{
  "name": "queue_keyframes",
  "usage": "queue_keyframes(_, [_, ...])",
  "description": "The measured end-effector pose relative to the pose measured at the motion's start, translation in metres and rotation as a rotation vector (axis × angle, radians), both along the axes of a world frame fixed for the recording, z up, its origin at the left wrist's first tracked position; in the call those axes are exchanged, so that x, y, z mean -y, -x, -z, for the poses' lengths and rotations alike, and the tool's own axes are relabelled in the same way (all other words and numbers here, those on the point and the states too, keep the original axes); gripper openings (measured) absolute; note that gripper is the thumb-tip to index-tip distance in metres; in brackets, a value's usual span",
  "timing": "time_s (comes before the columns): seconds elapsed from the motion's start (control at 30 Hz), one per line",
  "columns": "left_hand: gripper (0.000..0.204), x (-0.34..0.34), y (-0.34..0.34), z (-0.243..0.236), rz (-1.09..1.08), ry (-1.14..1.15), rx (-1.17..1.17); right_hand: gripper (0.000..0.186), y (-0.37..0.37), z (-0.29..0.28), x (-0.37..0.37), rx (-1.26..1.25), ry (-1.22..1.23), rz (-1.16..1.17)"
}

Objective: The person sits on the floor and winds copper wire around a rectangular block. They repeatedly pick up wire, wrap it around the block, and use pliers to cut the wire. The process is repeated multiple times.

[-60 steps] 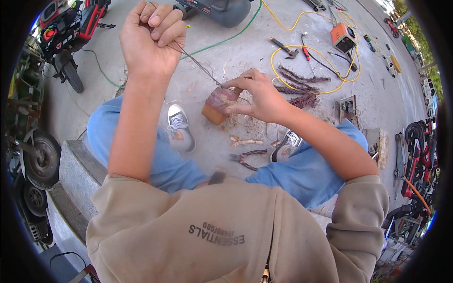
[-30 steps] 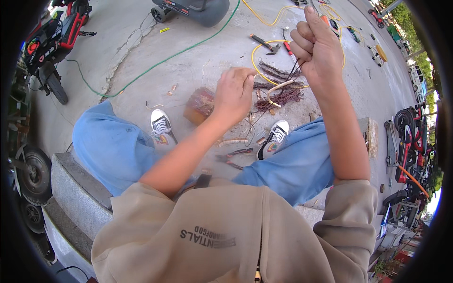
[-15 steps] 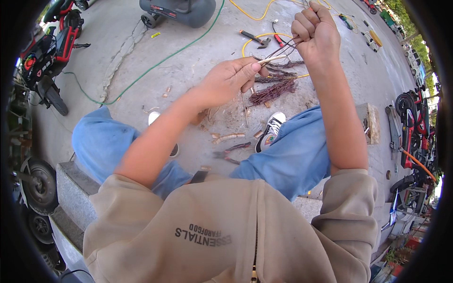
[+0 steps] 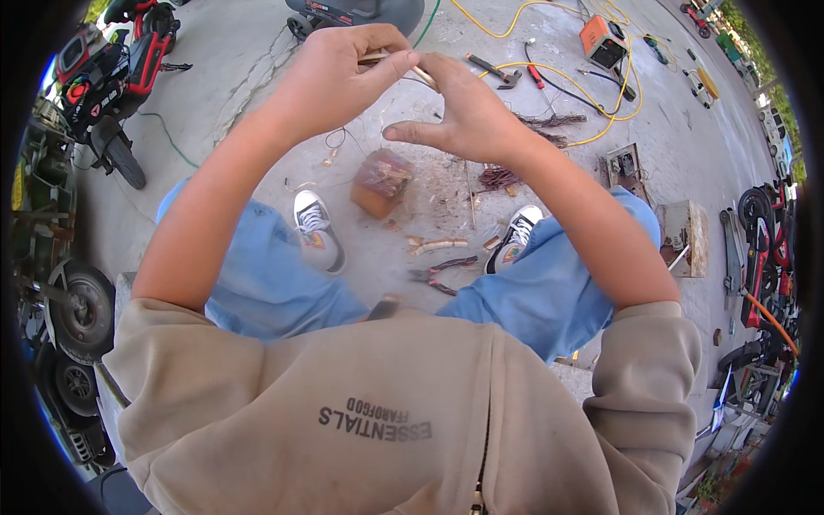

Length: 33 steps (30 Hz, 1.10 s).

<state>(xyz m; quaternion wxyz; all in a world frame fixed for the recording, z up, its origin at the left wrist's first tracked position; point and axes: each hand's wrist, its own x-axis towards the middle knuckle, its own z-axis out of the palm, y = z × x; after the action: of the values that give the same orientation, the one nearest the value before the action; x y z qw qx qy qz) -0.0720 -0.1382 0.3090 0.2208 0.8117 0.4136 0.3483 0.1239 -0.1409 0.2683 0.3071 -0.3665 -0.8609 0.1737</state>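
hands (image 4: pixel 343 81) at pale strip (image 4: pixel 425 78), brown block (image 4: pixel 380 184)

Smooth-looking strip (image 4: pixel 426 78), matt concrete floor (image 4: pixel 687 154)

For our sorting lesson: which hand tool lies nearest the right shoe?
The pliers, handles spread, beside that shoe; the hammer and red-handled tool lie farther away.

- Left hand (image 4: pixel 352 75): beyond the left sneaker (image 4: pixel 321 230), fingers curled, thumb pressed in.
- Right hand (image 4: pixel 466 110): beyond and right of that sneaker, thumb spread, fingertips beside the left thumb.
- Left forearm (image 4: pixel 225 176), right forearm (image 4: pixel 577 199): bare, flanking it.
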Motion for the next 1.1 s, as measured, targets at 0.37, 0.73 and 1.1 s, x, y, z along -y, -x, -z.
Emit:
queue_keyframes(0.37, [0.024, 0.027, -0.034, -0.059, -0.032, -0.296, -0.141, 0.038, 0.056, 0.018, 0.006, -0.618, 0.901, -0.285])
queue_keyframes(0.73, [0.051, -0.004, -0.027, -0.002, 0.058, 0.598, 1.045, 0.038, 0.051, 0.018, 0.006, -0.657, 0.961, -0.176])
queue_keyframes(1.1, [0.049, -0.048, 0.009, 0.048, -0.053, 0.526, 1.061, 0.027, 0.006, 0.019, -0.005, 0.045, 0.284, -0.059])
